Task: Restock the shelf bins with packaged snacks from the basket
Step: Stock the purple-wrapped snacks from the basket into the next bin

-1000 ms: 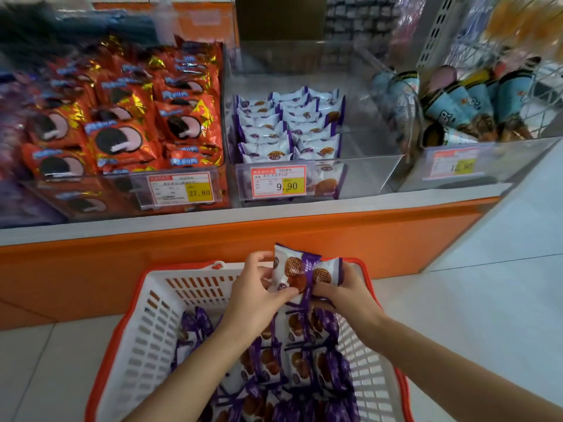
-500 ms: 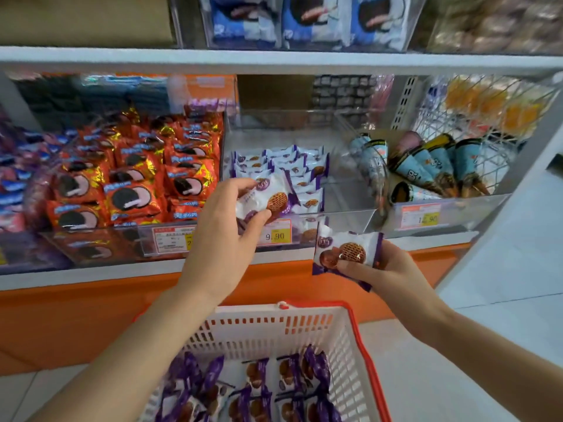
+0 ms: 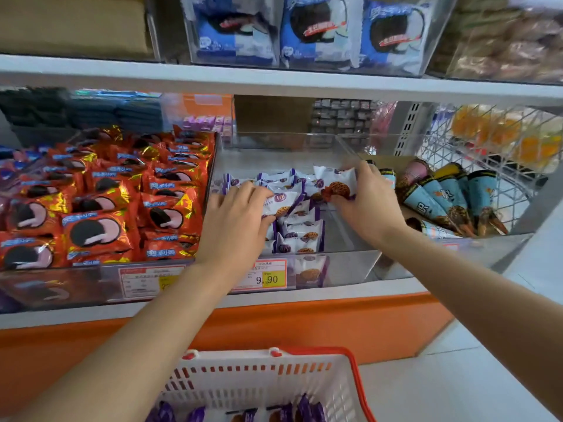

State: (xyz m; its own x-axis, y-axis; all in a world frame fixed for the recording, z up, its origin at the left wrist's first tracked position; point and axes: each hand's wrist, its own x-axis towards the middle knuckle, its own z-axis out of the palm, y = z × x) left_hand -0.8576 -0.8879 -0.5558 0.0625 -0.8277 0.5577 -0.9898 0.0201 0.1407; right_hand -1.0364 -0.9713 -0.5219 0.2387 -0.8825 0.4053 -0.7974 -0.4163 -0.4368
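Observation:
Both hands are inside the clear middle shelf bin [image 3: 350, 266], which holds rows of white-and-purple waffle-biscuit packets [image 3: 300, 236]. My left hand [image 3: 236, 222] pinches one such packet [image 3: 281, 201] over the left row. My right hand [image 3: 367, 201] grips another packet [image 3: 336, 184] above the right side of the bin. Below, the white basket with a red rim [image 3: 274, 379] stands on the floor with more purple packets [image 3: 283, 414] in it.
The left bin is full of red cookie packs [image 3: 100, 202]. The right bin holds blue ice-cream-cone snacks [image 3: 451, 196]. A white shelf board [image 3: 274, 79] runs just above, with blue cookie packs [image 3: 313, 32] on it. The shelf base is orange [image 3: 304, 324].
Both hands have carried their packets up from over the basket into the middle bin. The view has tilted up, so the basket sits lower in the frame.

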